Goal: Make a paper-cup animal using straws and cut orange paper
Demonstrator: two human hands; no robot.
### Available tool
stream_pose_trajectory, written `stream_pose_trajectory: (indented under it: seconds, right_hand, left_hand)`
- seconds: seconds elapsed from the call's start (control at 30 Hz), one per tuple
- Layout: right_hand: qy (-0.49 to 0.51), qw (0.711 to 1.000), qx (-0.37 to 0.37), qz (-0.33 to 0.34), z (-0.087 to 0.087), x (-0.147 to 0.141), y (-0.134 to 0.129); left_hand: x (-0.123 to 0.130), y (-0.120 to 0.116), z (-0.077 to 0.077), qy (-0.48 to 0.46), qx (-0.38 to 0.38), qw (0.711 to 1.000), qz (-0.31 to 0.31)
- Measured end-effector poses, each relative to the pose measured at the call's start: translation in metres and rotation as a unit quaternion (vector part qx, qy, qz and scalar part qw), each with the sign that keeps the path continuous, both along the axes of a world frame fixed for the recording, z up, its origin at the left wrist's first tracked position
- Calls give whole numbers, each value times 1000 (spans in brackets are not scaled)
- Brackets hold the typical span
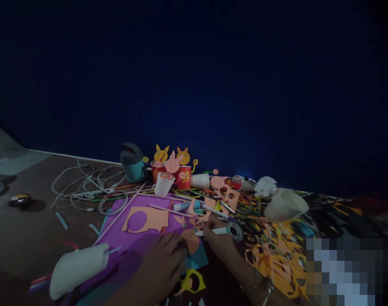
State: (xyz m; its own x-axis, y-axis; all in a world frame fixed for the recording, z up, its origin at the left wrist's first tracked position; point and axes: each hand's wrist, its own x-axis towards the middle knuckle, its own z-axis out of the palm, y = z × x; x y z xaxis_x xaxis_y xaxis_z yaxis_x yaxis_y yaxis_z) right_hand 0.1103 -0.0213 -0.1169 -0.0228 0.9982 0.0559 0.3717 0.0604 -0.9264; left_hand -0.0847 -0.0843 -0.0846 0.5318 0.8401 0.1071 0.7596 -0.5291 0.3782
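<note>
In the head view my right hand (217,238) grips a white marker (219,231) with a teal end, its tip over a round orange paper disc (191,242). My left hand (168,257) has its fingers bent together at the left edge of that disc, holding it against the sheets. Small ear-shaped paper pieces (181,221) lie just above the disc. A purple sheet (143,240) spreads under my left hand, bearing an orange sheet (160,216) with a round hole. A roll of tape (235,231) sits close behind the marker.
Behind stand red cups (184,178) and a white cup (164,185) with paper animal heads, beside a teal-grey device (133,163). White cables (92,187) tangle at left. A white cup (79,270) lies front left. Yellow paper scraps (276,255) and a pale cup (286,206) are at right.
</note>
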Motion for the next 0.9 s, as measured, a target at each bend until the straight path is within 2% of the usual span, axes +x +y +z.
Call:
stream_pose_trajectory:
  seconds: [0.13, 0.4, 0.9]
  right_hand:
    - [21, 1000, -12, 0, -2, 0, 1]
    - [33, 999, -40, -2, 6, -2, -2]
    - [63, 996, -62, 26, 5, -3, -3]
  left_hand:
    - [0, 0, 1, -1, 2, 1000, -1]
    - [0, 0, 1, -6, -2, 1000, 0]
    - [0, 0, 1, -3, -5, 1000, 2]
